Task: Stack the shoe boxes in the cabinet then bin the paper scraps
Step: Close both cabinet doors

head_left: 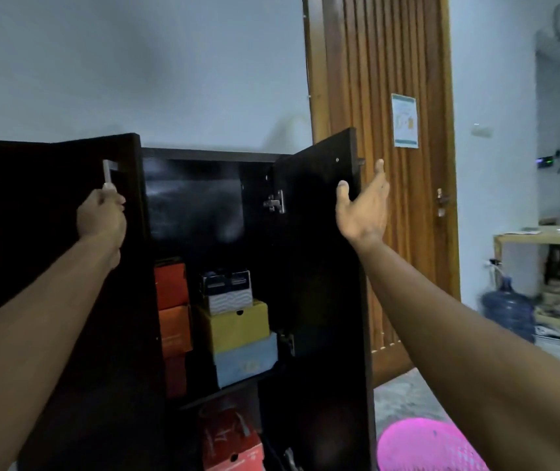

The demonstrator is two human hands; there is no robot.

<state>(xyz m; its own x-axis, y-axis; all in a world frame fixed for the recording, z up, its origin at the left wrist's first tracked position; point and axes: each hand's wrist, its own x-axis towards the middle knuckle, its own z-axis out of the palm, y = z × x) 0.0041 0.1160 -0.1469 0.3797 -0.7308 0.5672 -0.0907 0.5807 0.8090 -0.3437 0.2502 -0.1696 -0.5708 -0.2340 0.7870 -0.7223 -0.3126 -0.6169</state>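
A dark cabinet [203, 154] stands in front of me with both doors swung open. My left hand [101, 217] grips the pale handle [106, 173] of the left door [50, 215]. At the outer edge of the right door [319, 249], my right hand [363, 209] is spread with the palm facing the door. On the shelf inside, orange boxes [171, 300] are stacked at the left. Beside them a patterned box [227, 294] sits on a yellow box [237, 326], which sits on a light blue box [246, 360]. A red box [232, 443] lies below the shelf.
A pink mesh basket [424, 447] stands on the floor at the lower right. A slatted wooden door [390, 164] is behind the cabinet's right door. Farther right are a blue water jug [509, 311] and a wooden table [543, 239].
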